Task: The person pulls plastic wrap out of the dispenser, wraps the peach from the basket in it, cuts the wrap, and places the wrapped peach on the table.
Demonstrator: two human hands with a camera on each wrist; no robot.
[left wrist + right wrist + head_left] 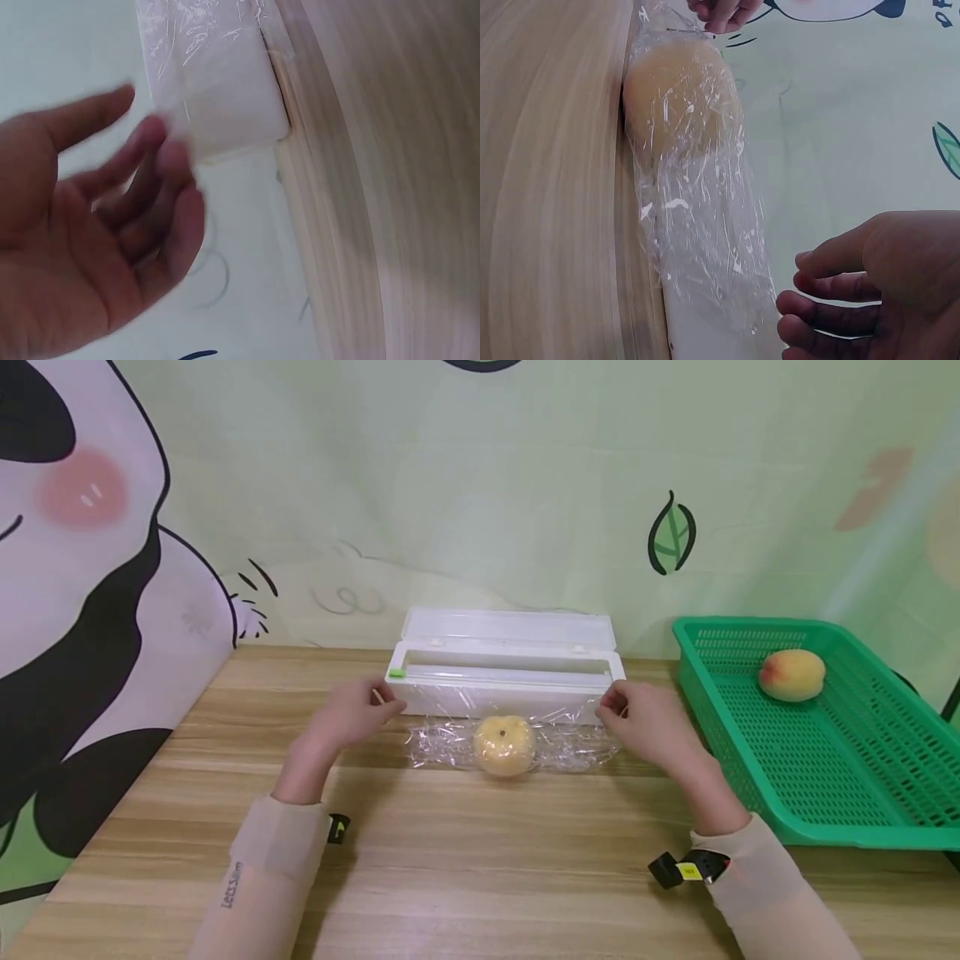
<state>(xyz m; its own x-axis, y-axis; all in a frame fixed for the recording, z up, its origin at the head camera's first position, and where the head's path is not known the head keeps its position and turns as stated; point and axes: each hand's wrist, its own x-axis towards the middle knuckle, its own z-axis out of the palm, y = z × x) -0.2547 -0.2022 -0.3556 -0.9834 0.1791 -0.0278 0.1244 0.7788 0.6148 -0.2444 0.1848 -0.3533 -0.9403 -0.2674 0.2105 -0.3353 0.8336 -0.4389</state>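
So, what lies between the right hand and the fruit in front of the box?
Crinkled clear film lies between the right hand and the fruit; the head and right wrist views show it.

Dark lettering [232, 885] reading "LetsSlim" runs lengthwise along the left sleeve [258, 893], seen sideways in the head view. At the cuff of the right sleeve [772, 893], a black device [664, 870] bears a yellow label [688, 872], its marking too small to make out. Black characters [946, 13] on the pale backdrop [840, 112], cut off at the right wrist view's corner, cannot be read with certainty.
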